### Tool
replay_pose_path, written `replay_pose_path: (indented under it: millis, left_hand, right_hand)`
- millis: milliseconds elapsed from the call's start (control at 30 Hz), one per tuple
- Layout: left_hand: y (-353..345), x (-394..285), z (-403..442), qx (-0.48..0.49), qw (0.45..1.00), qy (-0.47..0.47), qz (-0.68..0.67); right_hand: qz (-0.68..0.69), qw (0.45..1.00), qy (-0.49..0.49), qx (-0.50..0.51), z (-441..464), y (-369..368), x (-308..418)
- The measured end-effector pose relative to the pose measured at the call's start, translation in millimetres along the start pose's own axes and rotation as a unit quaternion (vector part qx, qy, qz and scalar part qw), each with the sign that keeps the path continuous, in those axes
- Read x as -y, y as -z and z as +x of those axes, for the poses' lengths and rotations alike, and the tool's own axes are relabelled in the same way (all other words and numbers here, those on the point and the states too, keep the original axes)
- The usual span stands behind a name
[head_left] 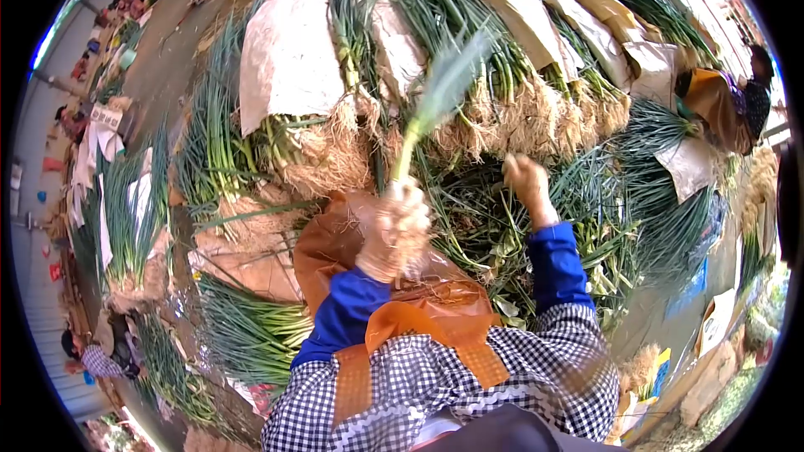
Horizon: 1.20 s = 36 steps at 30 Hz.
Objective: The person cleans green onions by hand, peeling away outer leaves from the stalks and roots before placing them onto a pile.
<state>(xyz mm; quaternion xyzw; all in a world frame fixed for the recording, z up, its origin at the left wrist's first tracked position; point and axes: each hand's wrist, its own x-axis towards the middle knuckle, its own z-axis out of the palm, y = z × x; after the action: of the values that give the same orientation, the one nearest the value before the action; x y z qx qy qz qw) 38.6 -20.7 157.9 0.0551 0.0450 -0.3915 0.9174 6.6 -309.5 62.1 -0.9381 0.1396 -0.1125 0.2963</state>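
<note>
My left hand [395, 230] is wrapped round the lower stems of a bunch of green onions [409, 149], whose leaves point up and away and are blurred. Pale roots hang below the fist, over the orange apron [322, 238] on my lap. To the right, my right hand [525, 177] is held with its fingers curled together; whether anything small is in it is hidden. Beneath it lies a heap of loose green leaves and trimmings [490, 238].
Rooted green onion bundles [502, 113] lie ahead, partly under pale sacks [293, 54]. More green onions [251, 331] lie at the lower left. Another person [758, 92] is at the far right, and a person [100, 360] sits at the far left.
</note>
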Motion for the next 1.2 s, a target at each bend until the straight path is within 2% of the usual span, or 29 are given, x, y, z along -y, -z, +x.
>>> replay_pose_path:
  millis: [33, 67, 133, 200, 233, 267, 300, 333, 400, 467, 533, 567, 600, 633, 667, 700, 733, 767, 833, 867, 900, 933, 967, 1000, 1033, 1067, 1100, 1167, 1200]
  left_hand:
    - [-14.3, -16.3, 1.6, 0.046, 0.998, -0.030, 0.019]
    - [-27.3, -29.7, 2.7, 0.094, 0.993, -0.061, 0.039]
    - [-41.9, -39.8, 2.9, 0.059, 0.979, -0.152, 0.124]
    - [-15.8, -48.4, 17.5, 0.037, 0.981, -0.122, 0.147]
    - [-6.8, -42.3, 22.1, -0.047, 0.974, -0.132, 0.180]
    - [6.9, -37.4, 26.8, -0.033, 0.978, -0.111, 0.176]
    - [29.2, -33.9, 29.3, -0.013, 0.984, -0.079, 0.161]
    - [51.6, -29.2, 30.7, 0.005, 0.988, -0.046, 0.145]
    - [78.7, -13.4, 30.4, 0.022, 0.987, -0.058, 0.145]
    - [94.5, 8.9, 29.0, -0.091, 0.985, -0.105, 0.099]
    - [61.3, 20.4, 26.3, -0.210, 0.968, -0.054, 0.129]
    - [73.7, 21.5, 26.8, -0.169, 0.977, 0.023, 0.131]
    - [84.5, 37.7, 28.2, -0.157, 0.976, -0.017, 0.150]
    - [104.1, 51.4, 28.6, -0.161, 0.961, -0.005, 0.223]
    - [119.0, 61.9, 26.8, -0.162, 0.941, 0.008, 0.296]
    - [105.7, 68.9, 21.9, -0.185, 0.939, 0.038, 0.289]
    - [111.1, 71.7, 17.8, -0.182, 0.941, 0.014, 0.285]
    - [118.4, 71.1, 16.5, -0.195, 0.931, 0.021, 0.306]
    - [116.4, 71.0, 11.5, -0.202, 0.914, 0.039, 0.350]
    - [116.6, 74.4, 13.1, -0.199, 0.914, 0.038, 0.352]
    - [118.8, 80.1, 15.0, -0.202, 0.914, -0.015, 0.351]
    - [119.3, 82.8, 15.4, -0.205, 0.912, -0.068, 0.349]
    - [115.9, 82.0, 15.9, -0.219, 0.899, -0.086, 0.370]
    - [115.0, 82.7, 14.7, -0.263, 0.875, -0.106, 0.392]
    - [124.1, 81.0, 16.1, -0.271, 0.860, -0.121, 0.415]
    - [136.6, 78.5, 17.7, -0.281, 0.843, -0.136, 0.438]
    - [129.4, 73.9, 16.1, -0.279, 0.821, -0.142, 0.478]
    - [125.2, 74.2, 13.7, -0.277, 0.852, -0.136, 0.423]
    - [124.3, 73.7, 15.2, -0.260, 0.867, -0.138, 0.403]
  right_hand:
    - [0.000, 0.995, -0.084, -0.052, 27.0, 12.3, 10.6]
    - [-0.040, 0.991, -0.102, -0.071, 56.2, 17.8, 11.0]
    - [-0.013, 0.987, -0.120, -0.104, 107.5, 30.6, 15.5]
    - [-0.088, 0.986, -0.120, -0.069, 154.7, -1.1, -22.1]
    - [-0.152, 0.977, -0.139, -0.057, 164.4, -14.5, -25.4]
    - [-0.215, 0.963, -0.156, -0.046, 175.4, -23.0, -24.8]
    - [-0.209, 0.958, -0.192, -0.035, 182.0, -28.2, -23.2]
    - [-0.261, 0.963, -0.071, -0.006, 187.1, -40.4, -46.6]
    - [-0.041, 0.983, -0.152, 0.095, 171.4, -21.7, -21.9]
    - [0.115, 0.972, -0.177, 0.101, 124.3, -26.1, -1.4]
    - [0.231, 0.953, -0.172, 0.098, 57.1, -13.1, 47.9]
    - [0.318, 0.930, -0.161, 0.094, 17.9, -8.3, 66.1]
    - [0.268, 0.945, -0.139, 0.125, -7.2, -6.4, 78.9]
    - [0.483, 0.847, -0.166, 0.145, -34.4, -20.4, 77.8]
    - [0.403, 0.884, -0.146, 0.187, -50.3, -18.4, 87.9]
    - [0.390, 0.878, -0.164, 0.224, -54.5, -4.4, 97.0]
    - [0.376, 0.872, -0.178, 0.258, -53.6, 5.6, 103.1]
    - [0.399, 0.872, -0.195, 0.205, -47.4, -17.6, 79.2]
    - [0.588, 0.770, -0.206, 0.141, -33.9, -20.2, 79.1]
    - [0.565, 0.796, -0.197, 0.096, -26.0, -14.1, 93.7]
    - [0.552, 0.807, -0.190, 0.084, -10.9, -36.0, 80.3]
    - [0.364, 0.922, -0.128, 0.020, -1.1, -74.5, 54.1]
    - [0.164, 0.982, -0.073, -0.053, -2.3, -74.6, 62.2]
    - [-0.046, 0.991, -0.015, -0.125, -7.1, -72.6, 74.9]
    - [-0.084, 0.990, -0.018, -0.115, -12.1, -69.3, 85.8]
    - [-0.083, 0.986, 0.029, -0.139, -22.7, -74.9, 84.4]
    - [-0.069, 0.990, 0.059, -0.111, -36.2, -77.5, 83.4]
    - [-0.013, 0.991, 0.114, -0.073, -61.9, -67.0, 88.2]
    - [0.071, 0.996, 0.025, -0.045, -64.6, -58.0, 88.2]
